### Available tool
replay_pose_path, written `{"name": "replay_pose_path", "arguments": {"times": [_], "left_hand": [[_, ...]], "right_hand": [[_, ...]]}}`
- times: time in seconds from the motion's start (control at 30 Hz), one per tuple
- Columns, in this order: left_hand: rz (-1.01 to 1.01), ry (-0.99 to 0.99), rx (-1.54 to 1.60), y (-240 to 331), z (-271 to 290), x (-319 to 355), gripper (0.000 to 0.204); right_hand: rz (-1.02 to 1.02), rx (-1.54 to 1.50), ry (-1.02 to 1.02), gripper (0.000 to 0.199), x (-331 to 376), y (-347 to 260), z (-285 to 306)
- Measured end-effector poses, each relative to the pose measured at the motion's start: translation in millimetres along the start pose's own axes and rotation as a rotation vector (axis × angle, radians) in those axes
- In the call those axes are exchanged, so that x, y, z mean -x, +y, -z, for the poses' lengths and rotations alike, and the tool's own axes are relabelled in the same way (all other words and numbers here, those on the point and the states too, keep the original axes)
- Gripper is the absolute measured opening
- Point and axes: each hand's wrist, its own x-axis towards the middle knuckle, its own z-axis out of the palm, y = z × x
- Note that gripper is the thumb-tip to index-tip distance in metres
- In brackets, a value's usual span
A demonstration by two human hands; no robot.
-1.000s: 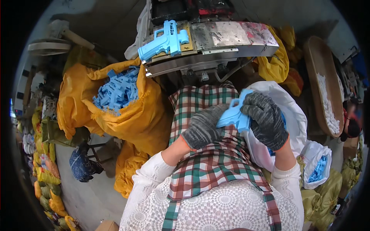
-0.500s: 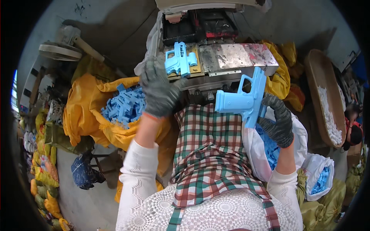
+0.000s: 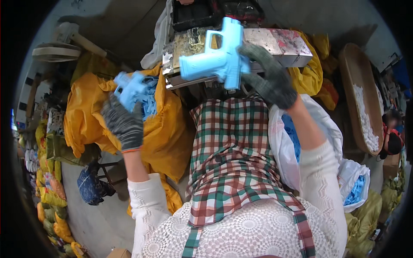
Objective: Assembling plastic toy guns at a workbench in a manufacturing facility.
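Observation:
In my gloved right hand (image 3: 273,79) is a light-blue plastic toy pistol (image 3: 215,60), gripped along its side in front of the machine. My gloved left hand (image 3: 122,122) is over the orange sack (image 3: 86,112) at the left. A second light-blue toy pistol (image 3: 130,89), blurred by motion, is at its fingertips, and the fingers look closed on its lower end. Blue plastic pieces (image 3: 149,103) fill the sack beneath it. Partly behind the right hand's pistol is the machine's stained bed with a small metal fixture (image 3: 196,38).
A white sack (image 3: 279,146) of blue pieces stands by my right side, with a smaller white bag (image 3: 361,176) beyond it. A long brown basket (image 3: 350,81) holding white pieces is at the far right. A fan (image 3: 58,52) stands at the back left.
The toy pistol on the machine's fixture has been taken off, and my left hand has moved left over the orange sack with one. My right hand has carried its toy pistol up and left towards the fixture.

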Motion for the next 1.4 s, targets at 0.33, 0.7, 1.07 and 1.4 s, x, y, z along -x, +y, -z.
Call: {"name": "replay_pose_path", "arguments": {"times": [0.33,0.7,1.07,1.4], "left_hand": [[-0.191,-0.143,0.265,-18.9,10.9,42.4,0.063],[-0.427,-1.245,0.575,52.3,16.1,56.6,0.059],[-0.459,-1.212,0.505,77.0,35.5,61.6,0.058],[-0.489,-1.298,0.390,93.0,27.7,60.5,0.057]], "right_hand": [[0.263,0.447,-0.144,0.037,-60.9,53.2,-52.5],[-0.563,-0.442,-0.457,0.028,196.7,127.1,138.3],[-1.240,0.651,-0.539,0.072,343.7,240.4,8.8],[-1.089,0.876,-0.726,0.025,341.4,239.2,118.5]]}}
